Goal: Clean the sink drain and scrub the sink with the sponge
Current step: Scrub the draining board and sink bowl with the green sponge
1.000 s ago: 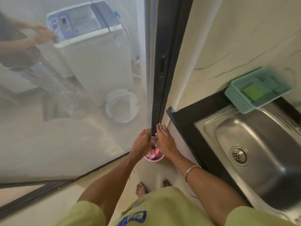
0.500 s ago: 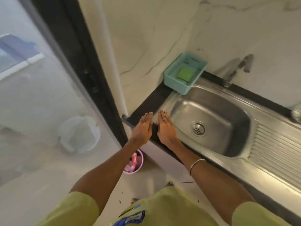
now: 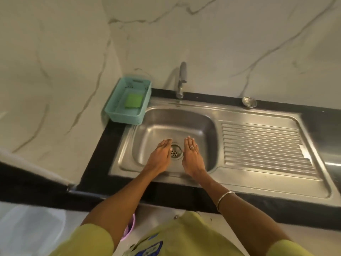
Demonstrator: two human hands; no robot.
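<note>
A steel sink [image 3: 201, 126] is set in a black counter, with a round perforated drain [image 3: 176, 152] in the bottom of its basin. My left hand [image 3: 160, 156] is held flat just left of the drain and my right hand [image 3: 192, 156] flat just right of it, both holding nothing. A ring shows on my right hand. A green sponge [image 3: 133, 101] lies inside a teal plastic basket [image 3: 118, 112] at the sink's back left corner.
A chrome tap [image 3: 181, 81] stands behind the basin. A ribbed draining board [image 3: 262, 145] lies to the right, with a small metal strainer [image 3: 249, 102] behind it. A pink bin [image 3: 129, 229] sits on the floor below. Marble wall rises behind.
My view swung from the floor bin and glass door to the sink. Both hands went from the bin, over the counter edge, into the basin beside the drain.
</note>
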